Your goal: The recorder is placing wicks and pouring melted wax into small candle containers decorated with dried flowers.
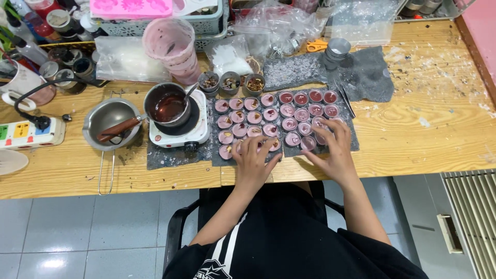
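- The small pink-filled cups (pixel 268 116) stand packed in rows on grey mats (pixel 361 77) near the tabletop's front edge — close to the person, probably for easy reach.
- Left hand (pixel 251 163): fingers spread, tips resting on the front-row cups, gripping none.
- Right hand (pixel 336 152): fingers splayed over the cups at the rows' right end — whether it pinches one, I cannot tell.
- A pot of dark melt (pixel 169 106) sits on the small hotplate (pixel 178 129) just left of the cups.

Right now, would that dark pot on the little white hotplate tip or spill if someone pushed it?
Probably spills: the pot holds dark liquid, uncovered. It seems to overhang the small hotplate, so a push might slide it off.
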